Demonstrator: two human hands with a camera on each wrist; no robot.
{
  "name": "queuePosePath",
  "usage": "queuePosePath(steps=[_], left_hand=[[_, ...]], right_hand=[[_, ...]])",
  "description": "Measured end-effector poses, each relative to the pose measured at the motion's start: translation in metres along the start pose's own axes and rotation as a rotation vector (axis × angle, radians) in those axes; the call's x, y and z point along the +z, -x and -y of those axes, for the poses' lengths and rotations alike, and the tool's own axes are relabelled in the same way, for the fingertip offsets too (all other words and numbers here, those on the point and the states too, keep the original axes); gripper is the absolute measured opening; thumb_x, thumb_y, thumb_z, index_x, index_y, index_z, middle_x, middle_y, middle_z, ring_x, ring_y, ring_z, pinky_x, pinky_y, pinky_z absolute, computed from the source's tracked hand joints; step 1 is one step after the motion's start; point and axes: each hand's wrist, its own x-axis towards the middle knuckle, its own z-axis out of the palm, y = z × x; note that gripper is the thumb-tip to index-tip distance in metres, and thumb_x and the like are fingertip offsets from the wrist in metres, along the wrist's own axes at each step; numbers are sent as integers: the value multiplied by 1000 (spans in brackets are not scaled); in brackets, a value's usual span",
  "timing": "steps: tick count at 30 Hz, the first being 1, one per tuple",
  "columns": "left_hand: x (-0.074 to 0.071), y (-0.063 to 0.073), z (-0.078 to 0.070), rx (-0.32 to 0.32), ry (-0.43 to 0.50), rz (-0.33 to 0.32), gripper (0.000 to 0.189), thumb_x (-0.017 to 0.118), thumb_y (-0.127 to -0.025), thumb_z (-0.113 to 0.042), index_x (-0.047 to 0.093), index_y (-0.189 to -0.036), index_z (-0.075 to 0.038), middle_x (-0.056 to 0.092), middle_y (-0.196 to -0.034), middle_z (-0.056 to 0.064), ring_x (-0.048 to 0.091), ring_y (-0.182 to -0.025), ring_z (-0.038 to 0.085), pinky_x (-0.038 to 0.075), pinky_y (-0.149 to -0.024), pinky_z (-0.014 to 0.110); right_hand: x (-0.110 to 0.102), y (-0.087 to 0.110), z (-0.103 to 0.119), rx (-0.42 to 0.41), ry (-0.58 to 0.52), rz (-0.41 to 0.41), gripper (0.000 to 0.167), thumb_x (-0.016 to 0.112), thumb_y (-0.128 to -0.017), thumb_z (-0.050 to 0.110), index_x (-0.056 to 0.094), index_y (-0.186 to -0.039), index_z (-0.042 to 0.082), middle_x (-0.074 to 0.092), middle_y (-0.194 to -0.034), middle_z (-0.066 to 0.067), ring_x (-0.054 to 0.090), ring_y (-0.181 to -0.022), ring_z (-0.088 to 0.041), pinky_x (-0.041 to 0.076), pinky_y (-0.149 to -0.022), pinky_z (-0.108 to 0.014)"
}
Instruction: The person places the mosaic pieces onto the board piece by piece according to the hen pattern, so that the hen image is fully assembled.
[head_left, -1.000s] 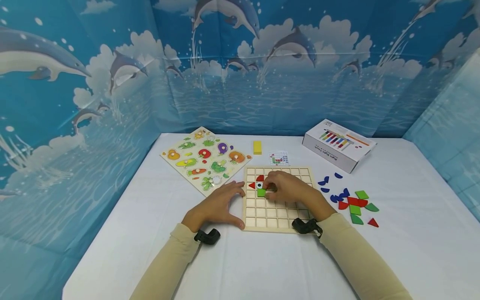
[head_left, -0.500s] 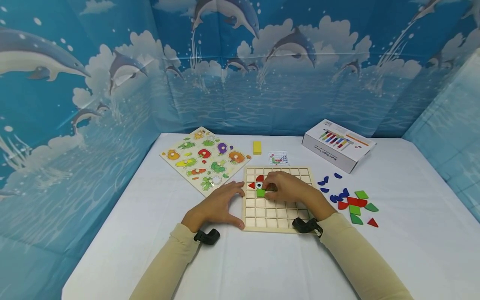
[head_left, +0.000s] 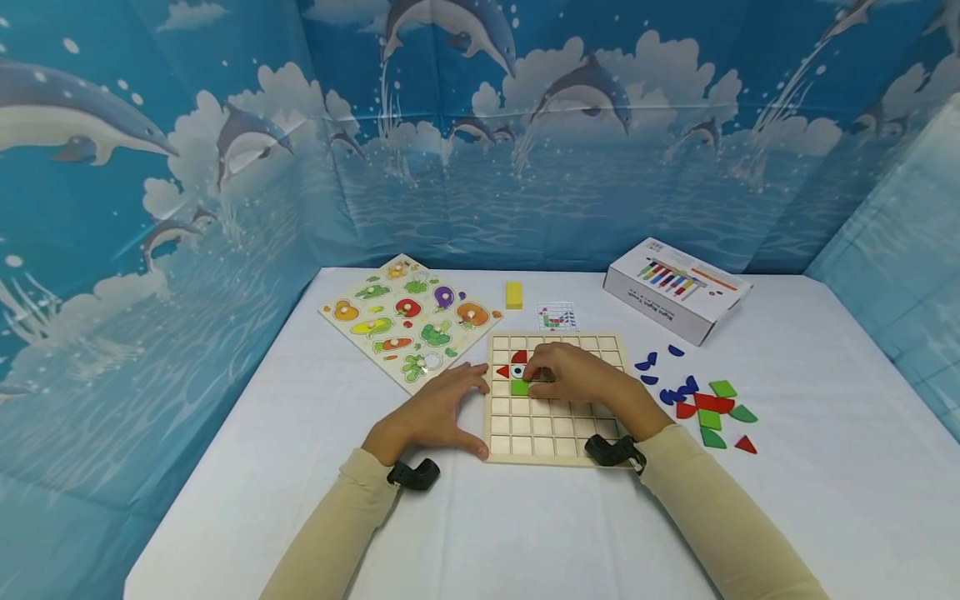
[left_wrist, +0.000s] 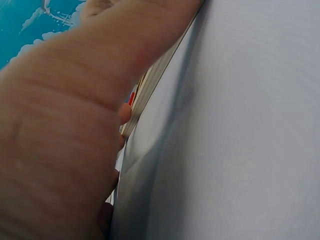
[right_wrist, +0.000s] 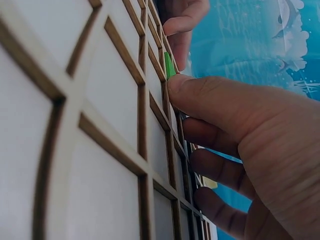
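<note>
On the white bench (head_left: 450,542), I see the right fingers (head_left: 542,358), nearer than the spread left fingers (head_left: 467,377), seemingly pinching the green tile (head_left: 518,388), which lies on the board (head_left: 552,425) just left of their tips.

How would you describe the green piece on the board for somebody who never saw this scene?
In the head view, find the board on the table. Toward the board's upper left, by the right hand, sits the green piece: directly below the dotted piece, and green, unlike the red pieces higher up.
</note>
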Motion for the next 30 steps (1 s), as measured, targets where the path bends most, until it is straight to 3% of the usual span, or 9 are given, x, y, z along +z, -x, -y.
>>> queuePosePath(steps=[11,26,30], left_hand=[[0,1,0,-10,1,5,89,81,-62,-76,51,-130,-27,26,-165,-8,14,-152,18,17,-121,42],[0,0,0,-14,-7,6,88,82,-62,-75,51,-129,-27,26,-165,-9,15,-152,17,17,-121,42],[0,0,0,-16,-5,7,88,83,-62,-75,51,-129,-27,25,-165,-9,15,-152,17,17,-121,42]], right_hand=[[0,2,-1,8,-30,0,14,80,-89,20,76,-102,16,64,-95,9,55,-84,-13,51,-78,-32],[3,-1,0,10,13,-9,13,77,-91,22,76,-104,18,63,-93,11,54,-84,-13,50,-78,-32],[-3,6,1,19,-3,-6,14,76,-93,21,75,-106,16,64,-98,10,56,-88,-12,52,-83,-33]])
